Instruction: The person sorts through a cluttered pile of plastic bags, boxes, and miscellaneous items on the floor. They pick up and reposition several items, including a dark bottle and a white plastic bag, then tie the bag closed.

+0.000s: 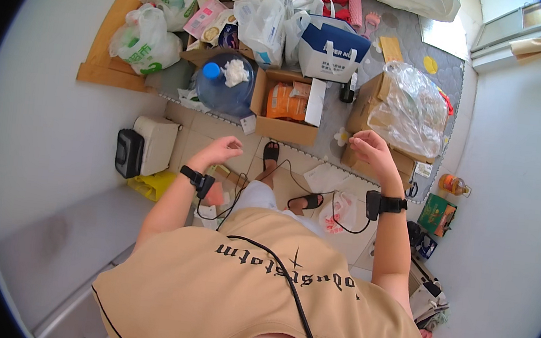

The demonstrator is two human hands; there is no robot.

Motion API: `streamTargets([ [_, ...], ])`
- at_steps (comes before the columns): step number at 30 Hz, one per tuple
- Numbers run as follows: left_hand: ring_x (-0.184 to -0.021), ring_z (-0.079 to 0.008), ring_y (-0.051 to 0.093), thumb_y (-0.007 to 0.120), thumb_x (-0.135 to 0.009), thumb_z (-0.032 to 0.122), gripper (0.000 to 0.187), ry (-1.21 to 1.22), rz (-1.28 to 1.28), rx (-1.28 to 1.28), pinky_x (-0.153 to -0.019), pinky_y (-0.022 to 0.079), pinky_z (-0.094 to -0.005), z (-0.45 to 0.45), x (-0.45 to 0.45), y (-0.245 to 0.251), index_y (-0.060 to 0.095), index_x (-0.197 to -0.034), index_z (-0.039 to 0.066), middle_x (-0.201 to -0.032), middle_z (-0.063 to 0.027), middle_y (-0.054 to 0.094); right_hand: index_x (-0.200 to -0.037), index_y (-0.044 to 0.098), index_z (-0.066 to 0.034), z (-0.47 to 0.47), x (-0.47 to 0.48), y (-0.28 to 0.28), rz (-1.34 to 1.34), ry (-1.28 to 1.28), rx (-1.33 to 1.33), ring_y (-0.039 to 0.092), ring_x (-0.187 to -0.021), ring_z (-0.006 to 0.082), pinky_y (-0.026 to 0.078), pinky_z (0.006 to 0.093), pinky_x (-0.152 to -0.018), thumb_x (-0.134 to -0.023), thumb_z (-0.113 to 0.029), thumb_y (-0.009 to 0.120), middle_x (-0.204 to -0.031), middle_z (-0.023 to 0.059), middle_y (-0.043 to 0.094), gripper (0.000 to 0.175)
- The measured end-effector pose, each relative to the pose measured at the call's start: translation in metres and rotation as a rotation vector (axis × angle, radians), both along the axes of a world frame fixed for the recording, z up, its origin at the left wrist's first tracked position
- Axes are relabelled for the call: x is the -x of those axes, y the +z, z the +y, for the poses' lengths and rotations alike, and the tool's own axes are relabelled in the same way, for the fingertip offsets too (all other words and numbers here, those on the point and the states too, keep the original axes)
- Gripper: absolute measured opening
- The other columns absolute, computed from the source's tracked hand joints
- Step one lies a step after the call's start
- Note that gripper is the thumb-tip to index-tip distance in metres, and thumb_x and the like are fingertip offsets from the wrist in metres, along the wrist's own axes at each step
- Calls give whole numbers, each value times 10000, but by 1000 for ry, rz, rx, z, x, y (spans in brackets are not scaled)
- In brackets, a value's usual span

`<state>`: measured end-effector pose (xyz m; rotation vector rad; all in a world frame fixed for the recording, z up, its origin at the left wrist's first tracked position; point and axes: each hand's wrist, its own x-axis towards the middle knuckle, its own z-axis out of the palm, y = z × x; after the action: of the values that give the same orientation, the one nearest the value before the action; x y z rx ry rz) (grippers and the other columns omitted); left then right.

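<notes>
My left hand (223,150) is raised over the tiled floor with its fingers loosely bent, below a large blue water jug (225,85) with a blue cap and crumpled white tissue on it. Nothing shows in that hand. My right hand (367,147) hovers near a cardboard box (363,99) topped by a crumpled clear plastic bag (407,114). Its fingers curl towards the thumb; no held thing can be made out. Between the hands and farther forward, an open cardboard box (284,131) holds orange packets (285,102). A cabled black device is strapped to each wrist.
Plastic shopping bags (147,44), a blue-and-white carrier bag (332,49) and a dark bottle (348,90) crowd the patterned mat. Thin cables hang over the legs. A white case (154,142) stands left; an amber bottle (453,184) and a green box (435,214) lie by the right wall.
</notes>
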<state>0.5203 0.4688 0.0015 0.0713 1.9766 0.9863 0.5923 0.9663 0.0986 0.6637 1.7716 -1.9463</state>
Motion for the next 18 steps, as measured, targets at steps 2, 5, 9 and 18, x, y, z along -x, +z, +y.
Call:
streamTargets([
  [2,-1066,-227,681,769,-974,270,386,-88,-11,-28,-920,562,-378,8,30,-10,678,-1269,38,-1164,-111,732,-1198,658,-111,-12,40,-13,-51,-41,23,635,-1010,91,515,275,-888,-1041,-273,702,-1121,-19,683,230],
  [5,-1054,-265,712,774,-959,270,405,-221,52,-34,-917,572,-396,24,68,-11,673,-1253,10,-1141,-151,750,-1203,654,-112,-18,104,-37,-72,-69,-36,637,-1074,98,522,290,-908,-1024,-283,716,-1173,-5,688,255],
  [9,-1054,-303,726,783,-941,273,426,-276,130,-80,-921,576,-399,49,114,7,669,-1246,-2,-1135,-178,760,-1354,624,-98,-4,206,-69,-80,-54,-202,633,-1112,162,530,326,-887,-965,-305,780,-1273,28,673,468],
  [18,-1052,-213,713,787,-960,220,369,35,4,-92,-946,570,-366,41,129,26,670,-1244,15,-1139,-109,750,-1509,530,-110,39,391,-190,409,162,-965,666,-1245,343,558,410,-979,-787,-174,861,-1406,210,648,797],
])
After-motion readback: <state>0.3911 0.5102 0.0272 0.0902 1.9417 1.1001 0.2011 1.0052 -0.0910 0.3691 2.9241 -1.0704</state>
